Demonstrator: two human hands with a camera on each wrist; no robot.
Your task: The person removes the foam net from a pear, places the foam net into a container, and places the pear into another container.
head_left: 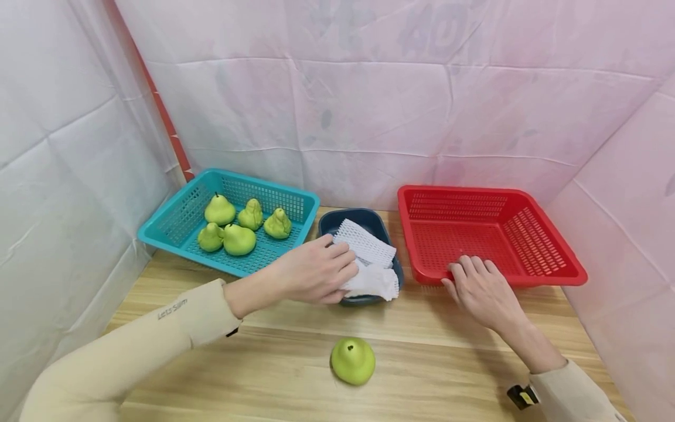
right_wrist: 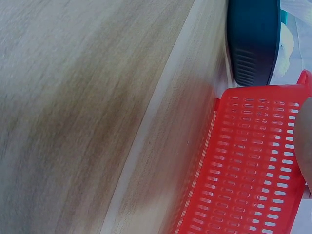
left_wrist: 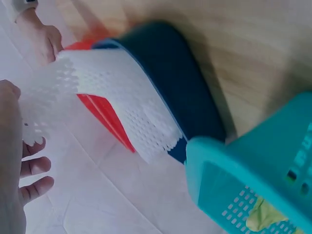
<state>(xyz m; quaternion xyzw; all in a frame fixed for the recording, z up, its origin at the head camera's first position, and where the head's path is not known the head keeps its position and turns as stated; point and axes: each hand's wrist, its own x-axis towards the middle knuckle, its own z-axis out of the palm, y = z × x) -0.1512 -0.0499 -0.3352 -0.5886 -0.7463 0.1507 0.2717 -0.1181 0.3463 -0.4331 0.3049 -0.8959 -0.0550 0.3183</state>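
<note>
My left hand (head_left: 316,272) is over the dark blue bin (head_left: 364,215) and pinches the end of a white foam net sleeve (left_wrist: 46,92). A second foam net (head_left: 366,243) lies across the bin behind it. In the left wrist view, the other fingers (left_wrist: 36,190) stand apart from the net. My right hand (head_left: 485,296) holds the front rim of the red basket (head_left: 495,278), with its fingers bent over the edge; the fingertips are hidden. A green pear (head_left: 353,361) sits on the table in front of the bin.
At the left, a teal basket (head_left: 184,246) contains several green pears (head_left: 239,240). The bin stands between the two baskets on the wooden table (head_left: 253,375). White and pinkish cloth (head_left: 364,117) hangs behind and along both sides.
</note>
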